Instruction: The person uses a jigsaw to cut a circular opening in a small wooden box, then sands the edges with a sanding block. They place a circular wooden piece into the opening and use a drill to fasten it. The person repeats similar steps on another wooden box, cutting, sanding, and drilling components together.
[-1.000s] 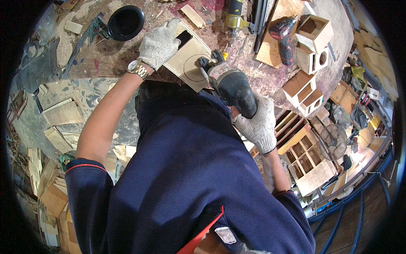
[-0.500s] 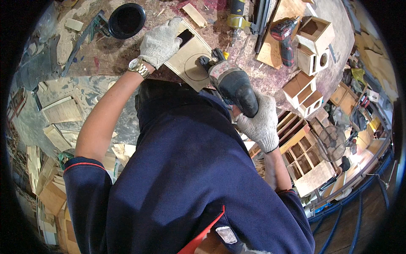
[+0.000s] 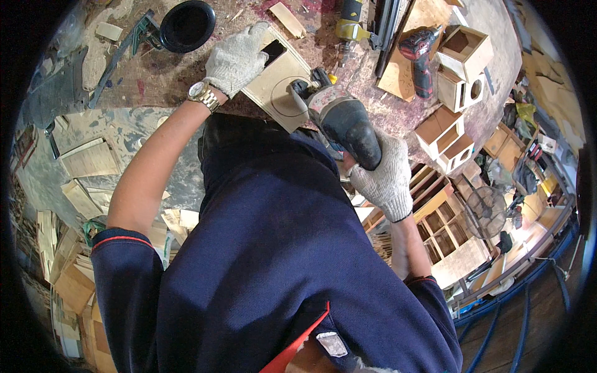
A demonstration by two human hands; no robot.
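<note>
A pale plywood panel (image 3: 282, 84) lies at the near edge of the workbench, with a rectangular hole and a drawn circle on its face. My left hand (image 3: 237, 59), in a white knit glove, grips the panel's left side by the hole, fingers bent over it. In my gloved right hand (image 3: 387, 177) is the rear of a black and grey jigsaw (image 3: 348, 124). The jigsaw's front end is at the panel's right edge, beside the drawn circle. Its blade is hidden from view.
A black round dish (image 3: 186, 26) stands at the far left of the bench, near a clamp (image 3: 121, 59). A red and black cordless drill (image 3: 420, 59) rests on a board to the right, beside small wooden boxes (image 3: 463, 53). Wood pieces (image 3: 90, 158) lie at left; a fan (image 3: 486, 211) stands lower right.
The jigsaw's front end has shifted very slightly against the panel. Both hands keep their hold in nearly the same places.
</note>
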